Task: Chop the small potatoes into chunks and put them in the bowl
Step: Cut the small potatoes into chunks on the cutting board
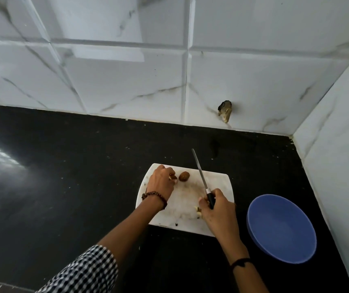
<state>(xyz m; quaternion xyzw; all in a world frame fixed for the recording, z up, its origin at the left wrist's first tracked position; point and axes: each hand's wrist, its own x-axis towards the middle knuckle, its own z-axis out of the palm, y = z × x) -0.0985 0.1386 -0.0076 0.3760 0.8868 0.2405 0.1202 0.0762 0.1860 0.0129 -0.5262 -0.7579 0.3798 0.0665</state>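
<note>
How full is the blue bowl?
Empty: the blue bowl shows only bare blue inside; cut chunks lie on the cutting board.

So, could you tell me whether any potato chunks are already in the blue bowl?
No, the blue bowl shows only its bare blue inside, right of the cutting board.

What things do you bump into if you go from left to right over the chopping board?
left hand → whole small potato → knife blade → right hand → blue bowl
</note>
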